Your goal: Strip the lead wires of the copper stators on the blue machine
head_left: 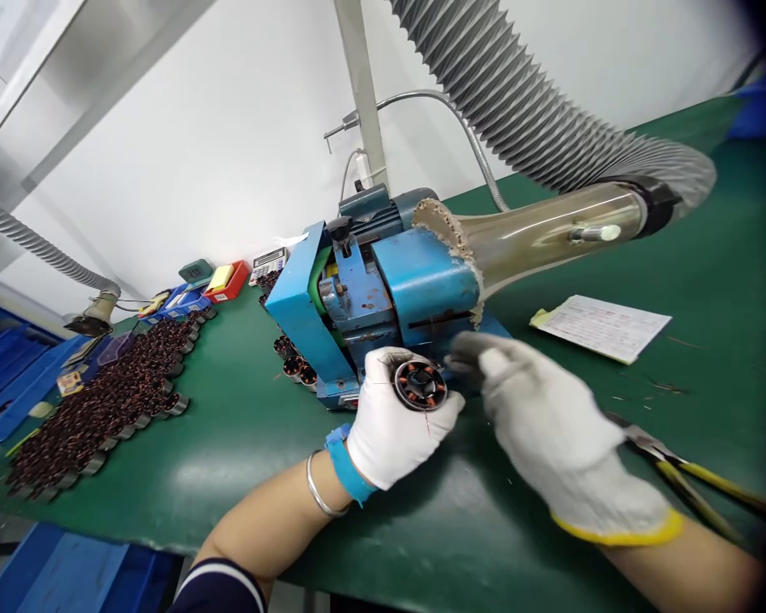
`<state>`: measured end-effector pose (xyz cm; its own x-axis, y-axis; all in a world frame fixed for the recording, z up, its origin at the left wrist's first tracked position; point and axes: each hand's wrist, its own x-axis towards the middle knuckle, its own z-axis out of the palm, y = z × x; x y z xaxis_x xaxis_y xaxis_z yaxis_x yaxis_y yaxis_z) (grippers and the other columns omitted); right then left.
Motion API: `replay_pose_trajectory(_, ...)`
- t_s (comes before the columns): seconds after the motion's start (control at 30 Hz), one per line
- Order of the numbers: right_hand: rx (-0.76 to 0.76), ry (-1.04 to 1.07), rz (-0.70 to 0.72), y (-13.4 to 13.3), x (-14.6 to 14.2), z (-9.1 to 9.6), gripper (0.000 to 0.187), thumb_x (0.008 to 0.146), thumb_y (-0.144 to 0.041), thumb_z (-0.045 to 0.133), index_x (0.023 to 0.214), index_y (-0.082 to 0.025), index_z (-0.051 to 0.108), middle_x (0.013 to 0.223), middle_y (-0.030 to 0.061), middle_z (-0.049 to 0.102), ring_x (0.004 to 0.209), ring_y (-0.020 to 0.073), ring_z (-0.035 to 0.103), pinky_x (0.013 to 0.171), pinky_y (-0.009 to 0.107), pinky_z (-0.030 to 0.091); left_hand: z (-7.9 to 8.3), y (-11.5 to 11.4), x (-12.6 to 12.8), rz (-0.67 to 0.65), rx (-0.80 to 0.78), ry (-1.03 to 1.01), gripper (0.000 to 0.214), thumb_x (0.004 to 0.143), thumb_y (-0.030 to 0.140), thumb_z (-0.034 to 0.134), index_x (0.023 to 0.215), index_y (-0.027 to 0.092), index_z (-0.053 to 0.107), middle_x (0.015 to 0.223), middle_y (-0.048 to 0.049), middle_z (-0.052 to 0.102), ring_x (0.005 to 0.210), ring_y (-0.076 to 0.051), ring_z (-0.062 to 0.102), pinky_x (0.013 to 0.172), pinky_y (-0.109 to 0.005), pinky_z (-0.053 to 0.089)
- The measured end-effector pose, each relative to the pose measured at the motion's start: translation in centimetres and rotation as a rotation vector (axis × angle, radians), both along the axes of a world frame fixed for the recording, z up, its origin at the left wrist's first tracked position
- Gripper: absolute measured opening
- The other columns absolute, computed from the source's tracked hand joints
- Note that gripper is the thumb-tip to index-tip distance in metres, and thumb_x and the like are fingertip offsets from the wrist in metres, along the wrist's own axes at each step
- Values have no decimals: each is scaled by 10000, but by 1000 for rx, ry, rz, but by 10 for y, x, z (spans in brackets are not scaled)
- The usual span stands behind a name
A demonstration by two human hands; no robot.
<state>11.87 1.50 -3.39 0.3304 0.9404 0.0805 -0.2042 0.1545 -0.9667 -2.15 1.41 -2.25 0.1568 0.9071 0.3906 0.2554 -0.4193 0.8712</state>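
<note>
My left hand (401, 426), in a white glove with a blue wrist strap, is closed around a small round motor stator (420, 386). Its open face with copper windings points up toward me, and thin reddish wires stick out from it. Just to the right, my right hand (542, 409) wears a white glove with a yellow cuff and grey-stained fingertips. Those fingers reach toward the stator but are smeared by motion, so whether they pinch anything is unclear. Directly behind both hands stands a blue belt-driven machine (431, 277) with a motor on top.
A clear duct (549, 234) joins the machine to a grey flexible hose (517, 94). Yellow-handled pliers (677, 464) and a paper sheet (603, 328) lie at right. Many stators (115, 396) cover the table's left side, near a red bin (228, 283). More stators sit beside the machine.
</note>
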Motion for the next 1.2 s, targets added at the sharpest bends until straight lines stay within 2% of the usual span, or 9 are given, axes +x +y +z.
replay_pose_trajectory(0.1, -85, 62, 120, -6, -13, 4, 446, 652, -514, 793, 975, -212, 735, 914, 94, 753, 901, 283, 722, 815, 388, 614, -4, -2, 3, -17, -23, 68, 509, 783, 210, 744, 1182, 212, 427, 1117, -82, 602, 1000, -224, 633, 925, -424, 533)
replay_pose_trajectory(0.2, -132, 105, 122, -5, -17, 7, 400, 642, -461, 771, 944, -199, 754, 866, 79, 756, 893, 274, 726, 826, 362, 609, -5, -4, 5, -51, -7, 88, 485, 765, 174, 737, 1156, 212, 453, 1124, -74, 621, 1028, -228, 644, 940, -421, 538)
replay_pose_trajectory(0.4, -178, 271, 112, 2, -16, 8, 311, 587, -360, 796, 861, -216, 768, 884, 55, 767, 894, 256, 728, 825, 320, 605, -6, -1, 4, -25, -11, 76, 441, 803, 232, 737, 1156, 205, 475, 1149, -85, 624, 1068, -238, 646, 976, -438, 527)
replay_pose_trajectory(0.63, -178, 308, 154, 5, -20, 14, 263, 632, -323, 756, 866, -204, 759, 880, 62, 770, 877, 251, 730, 832, 337, 608, -8, 0, 3, 3, -10, 100, 440, 811, 241, 741, 1164, 196, 483, 1173, -99, 615, 1105, -255, 631, 999, -458, 510)
replay_pose_trajectory(0.83, -100, 297, 169, 8, -20, 15, 190, 713, -328, 725, 876, -237, 760, 907, 45, 774, 913, 249, 733, 849, 327, 618, 2, 5, 6, -12, -26, 65, 454, 820, 266, 754, 1178, 195, 484, 1186, -103, 626, 1111, -259, 633, 1012, -460, 500)
replay_pose_trajectory(0.93, -82, 340, 171, 10, -21, 14, 220, 703, -318, 760, 906, -232, 767, 931, 39, 773, 941, 246, 727, 890, 325, 608, 5, 8, 5, -7, -27, 65, 461, 821, 270, 757, 1182, 198, 480, 1197, -104, 621, 1121, -259, 627, 1019, -466, 493)
replay_pose_trajectory(1.2, -90, 429, 161, 6, -23, 17, 215, 688, -284, 770, 893, -216, 775, 913, 42, 774, 918, 236, 729, 876, 318, 612, 4, 10, 3, -19, 19, 93, 476, 804, 282, 777, 1168, 206, 479, 1188, -100, 625, 1113, -260, 637, 1017, -464, 508)
